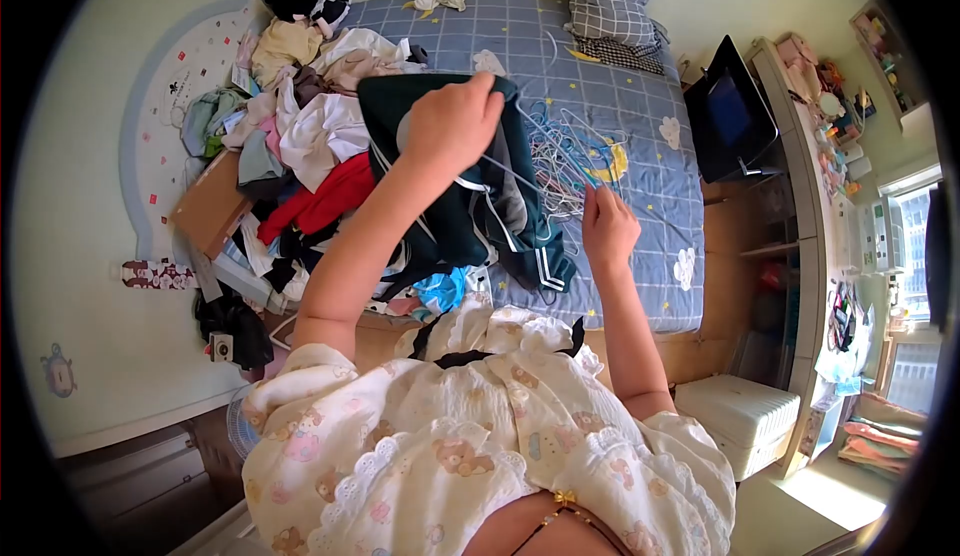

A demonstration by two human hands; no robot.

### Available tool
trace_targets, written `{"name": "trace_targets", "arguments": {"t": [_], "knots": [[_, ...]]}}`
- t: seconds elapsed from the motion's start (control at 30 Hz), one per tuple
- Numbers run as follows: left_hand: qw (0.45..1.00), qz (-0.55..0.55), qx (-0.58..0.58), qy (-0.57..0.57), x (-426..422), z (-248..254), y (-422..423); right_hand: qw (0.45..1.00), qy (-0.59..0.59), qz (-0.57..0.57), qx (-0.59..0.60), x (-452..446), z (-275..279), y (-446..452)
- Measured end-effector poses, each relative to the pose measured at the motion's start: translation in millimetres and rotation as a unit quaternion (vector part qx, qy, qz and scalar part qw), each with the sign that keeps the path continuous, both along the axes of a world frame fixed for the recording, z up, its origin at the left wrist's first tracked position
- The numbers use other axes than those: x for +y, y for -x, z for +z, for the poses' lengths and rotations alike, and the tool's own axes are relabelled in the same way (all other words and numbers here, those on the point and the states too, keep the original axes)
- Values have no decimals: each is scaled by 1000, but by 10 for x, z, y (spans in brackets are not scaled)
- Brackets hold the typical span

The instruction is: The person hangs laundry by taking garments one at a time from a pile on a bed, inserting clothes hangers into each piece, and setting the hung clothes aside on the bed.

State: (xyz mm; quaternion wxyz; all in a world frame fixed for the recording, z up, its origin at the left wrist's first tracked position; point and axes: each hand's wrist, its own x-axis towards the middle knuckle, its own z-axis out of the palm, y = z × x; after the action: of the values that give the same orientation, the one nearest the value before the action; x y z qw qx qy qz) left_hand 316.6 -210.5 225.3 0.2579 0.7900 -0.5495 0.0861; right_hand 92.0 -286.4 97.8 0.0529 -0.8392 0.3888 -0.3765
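My left hand (pixel 452 124) is closed on the upper part of a dark green jacket (pixel 455 224) and holds it up over the bed. White stripes run along the jacket's cuff, and grey lining shows inside. Lower and to the right, my right hand (pixel 610 226) pinches a thin light-blue wire hanger (pixel 520 173), whose far end reaches to the jacket's opening. Behind that hand lies a tangled heap of wire hangers (pixel 560 161) on the blue checked bedspread (pixel 650 276).
A large clothes pile (pixel 320 141) covers the bed's left side, with a cardboard box (pixel 212 203) by it. Checked pillows (pixel 622 1) stand at the back. To the right are a monitor (pixel 732 111), a cluttered desk (pixel 800 156) and a white suitcase (pixel 740 418).
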Motion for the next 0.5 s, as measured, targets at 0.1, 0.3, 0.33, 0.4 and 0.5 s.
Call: {"name": "trace_targets", "arguments": {"t": [0.1, 0.3, 0.33, 0.4, 0.5], "knots": [[998, -54, 31, -10, 187, 297, 209, 997, 11, 11, -79, -20, 155, -79], [861, -225, -383, 248, 275, 1237, -49, 967, 128, 60, -210, -421, 767, 93], [869, -228, -378, 221, 216, 1296, -93, 961, 152, 64, -221, -502, 892, 74], [900, -191, -361, 150, 138, 1289, -189, 948, 197, 74, -239, -629, 1079, 39], [899, -132, -386, 159, 61, 1241, -428, 939, 290, -43, -178, -665, 1389, -81]]}}
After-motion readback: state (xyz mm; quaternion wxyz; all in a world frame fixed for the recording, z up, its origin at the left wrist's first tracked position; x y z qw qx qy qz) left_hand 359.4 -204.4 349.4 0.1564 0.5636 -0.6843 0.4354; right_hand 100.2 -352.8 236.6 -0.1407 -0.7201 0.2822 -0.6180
